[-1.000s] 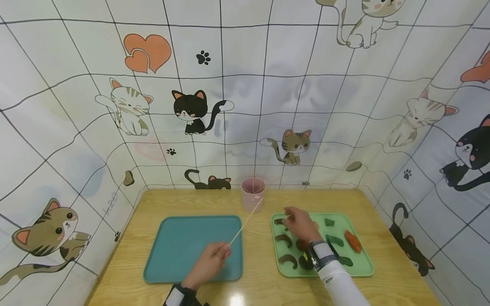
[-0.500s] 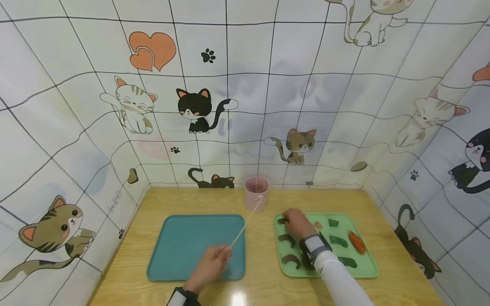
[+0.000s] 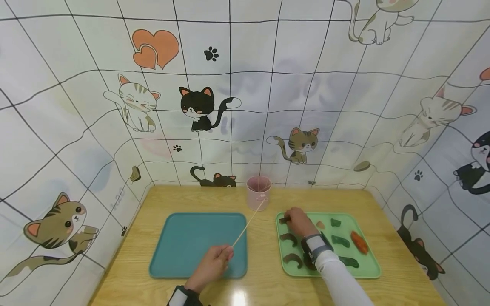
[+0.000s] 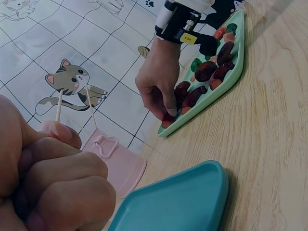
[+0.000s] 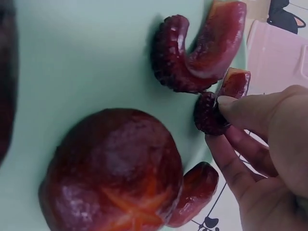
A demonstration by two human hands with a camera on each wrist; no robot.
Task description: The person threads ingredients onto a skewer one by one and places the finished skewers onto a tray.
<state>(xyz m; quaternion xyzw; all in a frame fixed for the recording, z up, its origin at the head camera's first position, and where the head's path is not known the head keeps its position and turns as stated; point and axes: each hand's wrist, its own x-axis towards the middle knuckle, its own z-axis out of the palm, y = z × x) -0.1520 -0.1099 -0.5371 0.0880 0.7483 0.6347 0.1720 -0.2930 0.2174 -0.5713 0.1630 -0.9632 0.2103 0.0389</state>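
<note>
My left hand (image 3: 214, 261) holds a thin wooden skewer (image 3: 249, 223) by one end, its other end slanting up to the right over the teal tray (image 3: 191, 233). On the green tray (image 3: 360, 222), my right hand (image 3: 300, 223) pinches a small curled tentacle piece (image 5: 210, 115), dark red with suckers, between thumb and fingers at the far left corner. A bigger tentacle piece (image 5: 224, 43) curls beside it in the right wrist view. Close by sits a round dark mushroom cap (image 5: 120, 159) with a star cut into it.
A pink cup (image 3: 254, 196) with thin sticks in it stands at the table's back, between the trays. Green pieces (image 3: 340, 241) and an orange-red piece (image 3: 359, 242) lie on the green tray's right side. A cat-printed cloth (image 3: 229, 85) walls the table (image 3: 264, 263).
My right hand has come down from just above the green tray and taken hold of the small tentacle piece. The left hand keeps the skewer nearly still. The head view has shifted slightly.
</note>
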